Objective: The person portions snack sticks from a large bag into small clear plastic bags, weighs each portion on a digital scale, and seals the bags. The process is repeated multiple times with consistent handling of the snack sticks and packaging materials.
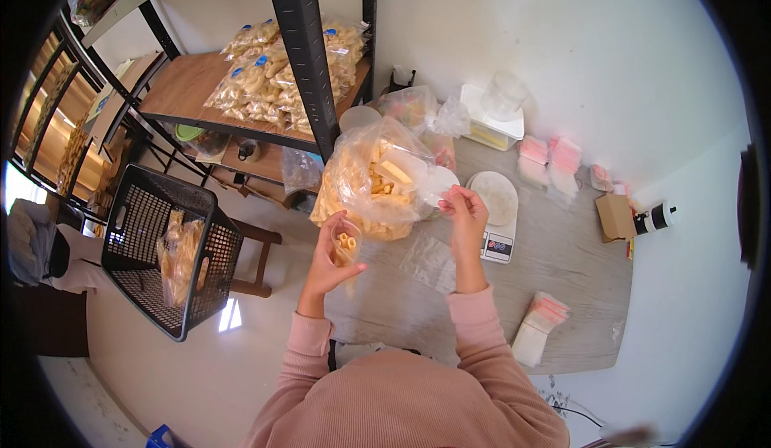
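Observation:
My left hand [325, 261] holds a small clear plastic bag [347, 249] upright, its mouth spread. Several tube-shaped orange snacks show inside it. Just beyond stands a large clear plastic bag [343, 189] full of similar snacks, its top open and folded outward. My right hand [465, 207] is at that bag's right side, thumb and fingertips pinched together beside translucent plastic; whether they grip it is unclear. Right of this hand sits a white digital kitchen scale [495, 207], its lower part partly covered by the hand. Flat clear plastic bags [427, 258] lie on the table between my wrists.
A black plastic crate [208, 255] holding bagged snacks rests on a brown stool [259, 261] at left. The shelf's black post [304, 50] rises close behind the large bag. Bundled small bags [539, 327], a white tub [494, 128] and a cardboard box [614, 218] are on the table.

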Demonstrator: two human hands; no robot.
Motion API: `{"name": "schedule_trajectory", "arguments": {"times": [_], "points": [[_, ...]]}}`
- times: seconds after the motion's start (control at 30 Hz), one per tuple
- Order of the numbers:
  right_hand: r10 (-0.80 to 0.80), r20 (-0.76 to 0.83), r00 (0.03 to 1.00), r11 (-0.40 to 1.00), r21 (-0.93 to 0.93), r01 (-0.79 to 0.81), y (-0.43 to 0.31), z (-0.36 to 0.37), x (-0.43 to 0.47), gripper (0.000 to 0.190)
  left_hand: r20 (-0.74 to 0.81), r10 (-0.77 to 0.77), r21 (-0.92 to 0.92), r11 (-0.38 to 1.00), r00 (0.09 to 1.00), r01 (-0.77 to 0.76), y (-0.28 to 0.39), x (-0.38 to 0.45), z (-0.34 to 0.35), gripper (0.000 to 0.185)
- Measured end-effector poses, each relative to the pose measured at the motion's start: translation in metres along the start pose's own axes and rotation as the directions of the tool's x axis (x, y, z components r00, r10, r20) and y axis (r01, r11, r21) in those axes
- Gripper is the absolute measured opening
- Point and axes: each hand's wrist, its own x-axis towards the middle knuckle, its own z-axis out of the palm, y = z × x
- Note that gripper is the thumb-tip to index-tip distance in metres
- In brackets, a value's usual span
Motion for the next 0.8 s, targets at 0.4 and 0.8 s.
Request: {"name": "schedule_trajectory", "arguments": {"times": [0.4, 0.8], "points": [[-0.129, 0.233, 0.964, 0.979, -0.127, 0.162, -0.085, 0.001, -0.048, 0.012, 0.047, 0.109, 0.315, 0.942, 0.993, -0.118, 0.023, 0.0, 0.015, 0.093], [-0.266, 0.753, 0.601, 0.481, -0.437, 0.76, -0.145, 0.058, -0.076, 0.006, 0.035, 0.162, 0.548, 0.822, 0.986, -0.154, 0.035, 0.001, 0.025, 0.1]]}}
